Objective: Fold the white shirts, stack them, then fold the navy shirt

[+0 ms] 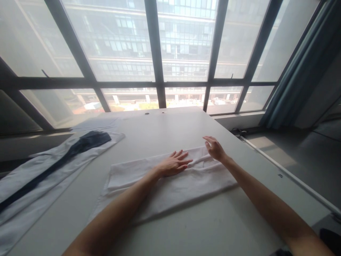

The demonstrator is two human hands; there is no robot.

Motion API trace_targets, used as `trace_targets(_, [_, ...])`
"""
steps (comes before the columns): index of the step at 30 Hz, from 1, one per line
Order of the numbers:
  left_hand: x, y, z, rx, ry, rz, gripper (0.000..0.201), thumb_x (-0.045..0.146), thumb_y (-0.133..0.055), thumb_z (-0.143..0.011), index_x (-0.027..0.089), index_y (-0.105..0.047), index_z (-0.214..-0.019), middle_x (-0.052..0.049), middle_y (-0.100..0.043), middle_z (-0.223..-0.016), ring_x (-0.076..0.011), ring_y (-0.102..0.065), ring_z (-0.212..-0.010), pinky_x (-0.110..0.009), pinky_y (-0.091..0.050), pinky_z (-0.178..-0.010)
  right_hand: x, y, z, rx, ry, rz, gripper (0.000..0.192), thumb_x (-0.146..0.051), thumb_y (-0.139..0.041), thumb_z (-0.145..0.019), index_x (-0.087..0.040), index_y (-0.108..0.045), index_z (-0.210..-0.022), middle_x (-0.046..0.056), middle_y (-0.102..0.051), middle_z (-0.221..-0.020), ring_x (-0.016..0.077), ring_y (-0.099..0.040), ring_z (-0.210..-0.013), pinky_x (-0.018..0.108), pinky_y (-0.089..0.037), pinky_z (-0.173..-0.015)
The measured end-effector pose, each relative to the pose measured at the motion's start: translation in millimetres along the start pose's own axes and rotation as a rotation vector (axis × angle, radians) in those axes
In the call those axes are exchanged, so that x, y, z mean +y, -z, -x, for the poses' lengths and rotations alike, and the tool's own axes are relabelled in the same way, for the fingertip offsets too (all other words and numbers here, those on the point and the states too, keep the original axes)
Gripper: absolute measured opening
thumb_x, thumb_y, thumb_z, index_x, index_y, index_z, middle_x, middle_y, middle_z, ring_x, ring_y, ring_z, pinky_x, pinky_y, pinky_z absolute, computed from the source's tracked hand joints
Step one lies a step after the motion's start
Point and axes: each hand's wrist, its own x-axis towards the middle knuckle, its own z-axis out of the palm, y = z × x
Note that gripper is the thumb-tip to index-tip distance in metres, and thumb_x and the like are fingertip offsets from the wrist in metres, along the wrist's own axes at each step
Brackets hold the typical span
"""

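A white garment (170,186) lies folded into a long band across the middle of the white table (202,227). My left hand (174,164) rests flat on it near its far edge, fingers spread and pointing right. My right hand (215,147) is at the garment's far right corner, fingers loosely curled over the cloth edge; whether it pinches the cloth I cannot tell.
At the left of the table lies another white garment (34,185) with a dark necktie (64,154) stretched along it. Large windows (183,46) run behind the table. A teal curtain (295,81) hangs at the right, with a lower ledge (293,160) beside the table's right edge.
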Motion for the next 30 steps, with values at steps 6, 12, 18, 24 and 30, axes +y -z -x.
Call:
trace_targets(6, [0,8.4,3,-0.058,-0.011,-0.004,0.049,0.055,-0.023,-0.109,0.045,-0.038,-0.155,0.004,-0.007,-0.171,-0.0356,0.004,-0.156,-0.059,-0.004,-0.123,-43,-45,-21,-0.436,-0.004,0.124,0.061,-0.05,-0.028,-0.106,-0.021,-0.031,-0.161,0.013,-0.021,-0.169,0.0288,-0.018,-0.155,0.057,-0.022,-0.121])
trace_targets(12, [-1,8.6,4,-0.081,-0.017,0.071,0.052,0.059,-0.022,-0.107,0.046,-0.035,-0.156,0.005,-0.011,-0.17,-0.034,0.003,-0.157,-0.06,-0.002,-0.123,11,-38,-16,-0.564,-0.185,0.334,0.065,-0.053,-0.022,-0.106,-0.021,-0.026,-0.162,0.014,-0.013,-0.17,0.029,-0.008,-0.157,0.062,-0.011,-0.121])
trace_targets(18, [0,5.9,3,-0.072,-0.005,0.113,0.053,0.059,-0.02,-0.108,0.045,-0.034,-0.156,0.007,-0.014,-0.17,-0.0314,0.004,-0.157,-0.058,0.001,-0.123,50,-25,-19,-0.645,-0.24,0.419,0.069,-0.059,-0.018,-0.104,-0.024,-0.023,-0.163,0.012,-0.006,-0.171,0.0282,-0.002,-0.157,0.065,-0.001,-0.12])
trace_targets(24, [1,8.9,5,-0.064,-0.028,0.081,0.055,0.061,-0.023,-0.106,0.043,-0.036,-0.156,0.005,-0.015,-0.17,-0.0335,0.002,-0.157,-0.058,-0.001,-0.123,93,-8,-18,-0.542,-0.432,0.437,0.069,-0.056,-0.015,-0.104,-0.02,-0.025,-0.162,0.014,-0.012,-0.17,0.0304,-0.007,-0.157,0.071,-0.008,-0.118])
trace_targets(30, [4,6.7,8,-0.041,-0.023,0.072,0.054,0.06,-0.026,-0.107,0.042,-0.038,-0.156,0.003,-0.018,-0.169,-0.0334,0.0,-0.157,-0.059,-0.002,-0.123,67,-9,-18,-0.184,-0.393,0.46,0.059,-0.041,-0.022,-0.105,-0.014,-0.044,-0.152,0.018,-0.033,-0.164,0.0289,-0.025,-0.153,0.059,-0.022,-0.12])
